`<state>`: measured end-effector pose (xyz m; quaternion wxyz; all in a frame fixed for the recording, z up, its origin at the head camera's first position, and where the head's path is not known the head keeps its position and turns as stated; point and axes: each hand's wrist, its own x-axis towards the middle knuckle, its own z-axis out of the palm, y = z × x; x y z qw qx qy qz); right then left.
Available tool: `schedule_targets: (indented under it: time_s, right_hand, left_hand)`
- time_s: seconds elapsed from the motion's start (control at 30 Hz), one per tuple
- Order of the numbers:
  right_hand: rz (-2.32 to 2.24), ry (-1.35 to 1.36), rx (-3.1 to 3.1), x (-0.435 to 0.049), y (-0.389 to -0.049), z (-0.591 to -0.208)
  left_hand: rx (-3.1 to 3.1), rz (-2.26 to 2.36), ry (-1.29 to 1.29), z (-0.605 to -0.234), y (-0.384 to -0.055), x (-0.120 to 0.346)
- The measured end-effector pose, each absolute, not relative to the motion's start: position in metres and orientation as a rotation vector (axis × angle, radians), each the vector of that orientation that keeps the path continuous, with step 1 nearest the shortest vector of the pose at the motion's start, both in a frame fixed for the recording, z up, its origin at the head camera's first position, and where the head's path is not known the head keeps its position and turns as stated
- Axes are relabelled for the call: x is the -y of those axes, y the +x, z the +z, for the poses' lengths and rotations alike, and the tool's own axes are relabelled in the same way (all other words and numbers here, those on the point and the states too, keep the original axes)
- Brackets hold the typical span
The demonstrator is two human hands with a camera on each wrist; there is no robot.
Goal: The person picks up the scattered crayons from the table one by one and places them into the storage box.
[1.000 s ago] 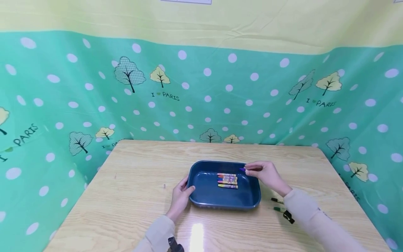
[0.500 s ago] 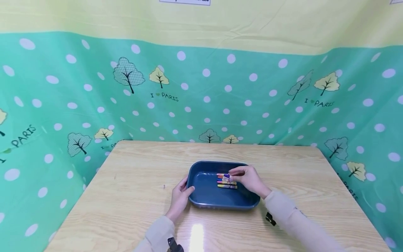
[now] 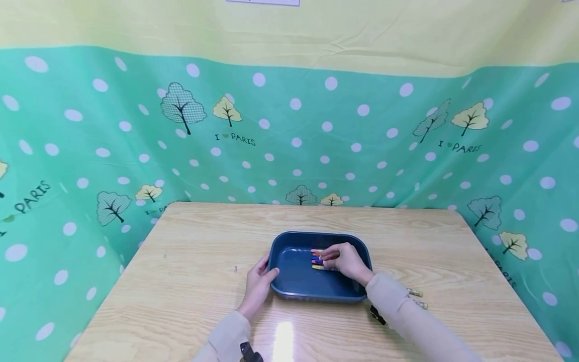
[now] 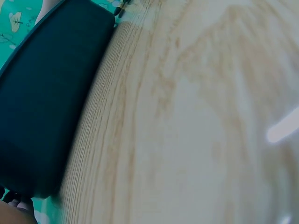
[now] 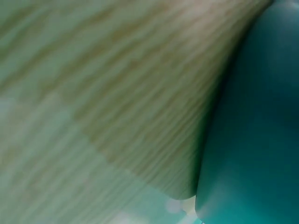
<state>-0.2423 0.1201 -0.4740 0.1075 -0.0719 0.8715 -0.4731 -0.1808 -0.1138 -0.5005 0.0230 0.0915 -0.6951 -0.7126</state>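
Observation:
A dark blue tray [image 3: 294,276] stands on the wooden table, with several crayons lying in a row on its floor. My left hand [image 3: 258,287] grips the tray's left wall, thumb over the rim; in the left wrist view only part of that hand [image 4: 18,212] shows, at the bottom corner. Inside the tray my right hand [image 3: 347,262] pinches a purple crayon [image 3: 317,262] at the row. A yellow crayon [image 3: 318,267] lies nearest me. The hand hides the right ends of the crayons. In the right wrist view the tray's outer wall [image 5: 257,130] fills the right side, without the hand.
Two more crayons, one farther back [image 3: 414,292] and one nearer [image 3: 421,304], lie on the table right of the tray, partly behind the right sleeve [image 3: 407,311]. A dotted green curtain [image 3: 271,166] hangs behind and beside the table [image 3: 203,241].
My right hand has carried the purple crayon from the tray's right rim leftward and down to the row of crayons. The left hand stays on the tray.

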Motion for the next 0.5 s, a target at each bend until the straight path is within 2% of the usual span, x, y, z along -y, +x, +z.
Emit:
schedule_targets:
  time_s: [0.5]
  right_hand:
    - [-1.456, -0.233, -2.559, -0.12, -0.2375, -0.4711]
  left_hand:
    - [2.153, -2.214, 0.278, -0.5009, -0.1803, 0.1142]
